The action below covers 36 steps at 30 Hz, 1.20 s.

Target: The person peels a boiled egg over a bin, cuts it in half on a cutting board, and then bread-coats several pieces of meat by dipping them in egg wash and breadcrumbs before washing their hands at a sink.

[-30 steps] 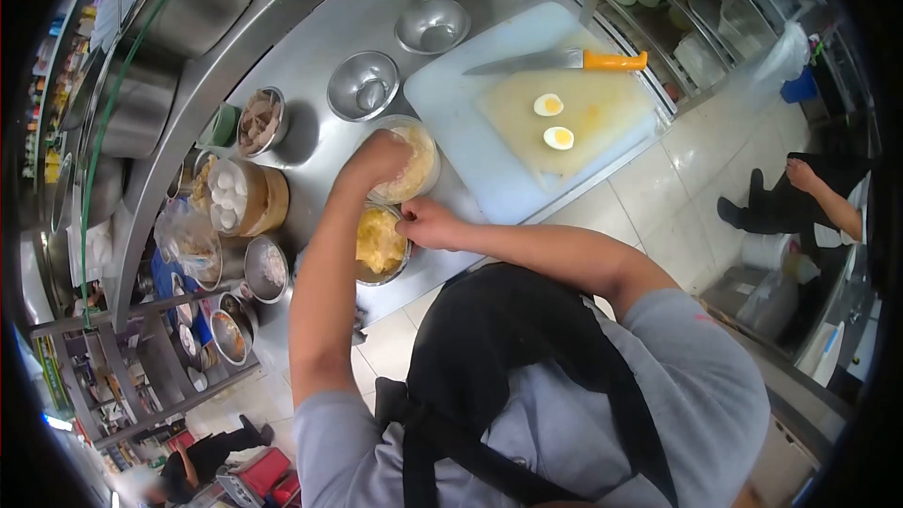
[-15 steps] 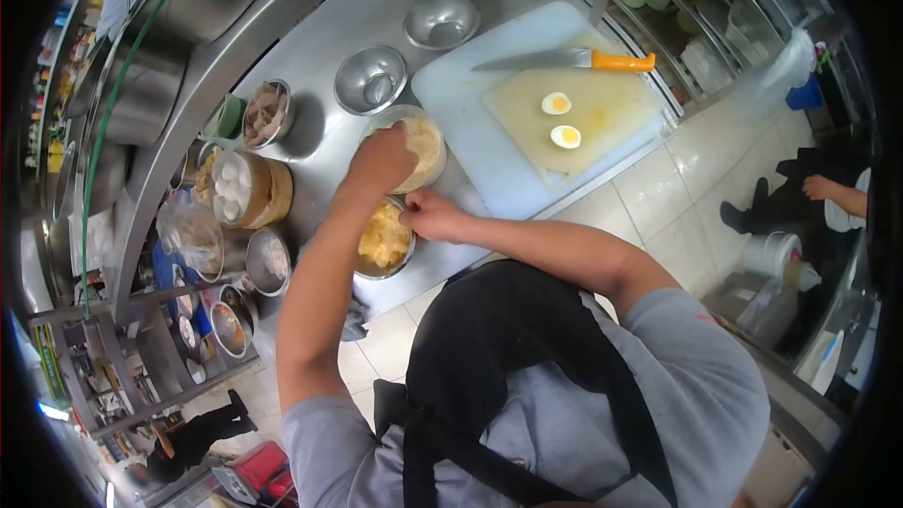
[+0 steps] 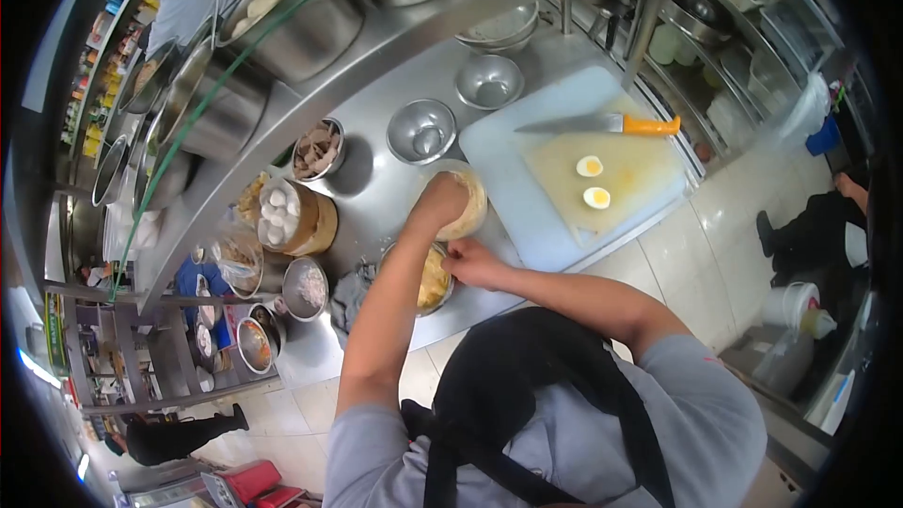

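Observation:
My left hand (image 3: 441,204) reaches down into a round tub (image 3: 475,210) of pale, crumb-like contents, its fingers hidden inside. My right hand (image 3: 473,263) is closed, its fingers pinched at the rim of a metal bowl (image 3: 440,309) holding a lumpy yellow mixture (image 3: 433,283). The bowl stands just below the tub and is partly covered by my left forearm. To the right, two boiled egg halves, an upper one (image 3: 590,166) and a lower one (image 3: 597,198), lie yolk up on a yellowed cutting board (image 3: 616,160). An orange-handled knife (image 3: 649,125) rests above them.
A larger white board (image 3: 499,193) lies underneath. Metal bowls (image 3: 421,130) stand beyond the tub; left are a bowl of meat pieces (image 3: 318,148), a container of whole eggs (image 3: 285,212) and a grey cloth (image 3: 353,297). A steel shelf (image 3: 310,99) arches overhead. Other people stand at both sides.
The whole view has shifted, so the counter now appears lower and further right. My left hand stays in the tub and my right hand stays at the bowl's rim.

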Available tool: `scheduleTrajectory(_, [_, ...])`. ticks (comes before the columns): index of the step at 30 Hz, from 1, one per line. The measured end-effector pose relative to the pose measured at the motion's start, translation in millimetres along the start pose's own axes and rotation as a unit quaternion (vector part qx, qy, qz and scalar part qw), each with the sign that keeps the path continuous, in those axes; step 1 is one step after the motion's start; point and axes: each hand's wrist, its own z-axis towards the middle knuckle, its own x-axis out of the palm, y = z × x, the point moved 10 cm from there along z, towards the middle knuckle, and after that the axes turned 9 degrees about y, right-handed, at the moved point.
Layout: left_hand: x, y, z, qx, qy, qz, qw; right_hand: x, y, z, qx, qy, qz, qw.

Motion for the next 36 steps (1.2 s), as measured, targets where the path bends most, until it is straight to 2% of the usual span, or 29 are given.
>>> scheduleTrajectory(1, [-9, 9, -10, -0.076, -0.019, -0.176, 0.981, 0, 1, 3, -0.004, 0.001, -0.002, 1.0])
scheduleTrajectory(2, [1, 18, -1, -0.078, -0.021, -0.177, 0.981, 3, -7, 6, 0.014, 0.007, 0.018, 1.0])
scheduleTrajectory(4, [17, 22, 15, -0.069, 0.05, -0.041, 0.995, 6, -13, 12, 0.026, 0.016, 0.033, 0.999])
scheduleTrajectory(5, [12, 23, 12, -0.071, 0.047, -0.041, 0.996, 7, -15, 13, 0.025, 0.023, 0.053, 0.998])
scheduleTrajectory(7, [-10, 12, -7, -0.029, -0.097, -0.06, 0.993, 9, -24, 11, 0.038, 0.032, 0.074, 0.996])
scheduleTrajectory(8, [0, 24, -2, -0.029, -0.085, -0.068, 0.994, 10, -24, 15, 0.036, 0.047, 0.095, 0.994])
scheduleTrajectory(9, [24, 29, 5, 0.012, 0.003, 0.046, 0.999, 13, -29, 15, 0.039, 0.059, 0.121, 0.99])
scheduleTrajectory(11, [72, 13, -11, 0.065, 0.105, 0.144, 0.982, 15, -24, 10, 0.043, 0.076, 0.157, 0.984])
scheduleTrajectory(13, [7, -2, -44, -0.042, -0.053, 0.037, 0.997, 10, -16, 4, 0.058, 0.079, 0.165, 0.981])
scheduleTrajectory(15, [3, -7, -50, -0.043, -0.042, 0.057, 0.997, 19, -29, 6, 0.091, 0.108, 0.17, 0.975])
scheduleTrajectory(23, [2, 1, -45, -0.025, -0.024, 0.17, 0.985, 21, -22, -1, 0.099, 0.118, 0.148, 0.977])
scheduleTrajectory(26, [-20, -1, -50, -0.018, -0.064, 0.132, 0.989, 16, -21, -1, 0.085, 0.1, 0.148, 0.98])
scheduleTrajectory(28, [-39, 12, -59, -0.052, -0.089, -0.035, 0.994, 12, -20, 0, 0.073, 0.088, 0.149, 0.982])
scheduleTrajectory(29, [-47, 17, -60, -0.051, -0.09, -0.034, 0.994, 12, -21, -1, 0.078, 0.09, 0.142, 0.983])
scheduleTrajectory(31, [-61, 33, -57, -0.014, -0.076, -0.173, 0.982, 12, -21, -1, 0.083, 0.091, 0.134, 0.983])
scheduleTrajectory(34, [-101, 48, -53, -0.053, -0.094, -0.208, 0.972, 12, -25, 2, 0.078, 0.087, 0.137, 0.984])
scheduleTrajectory(36, [-126, 64, -40, -0.011, -0.14, -0.214, 0.967, 14, -32, 5, 0.077, 0.084, 0.141, 0.983])
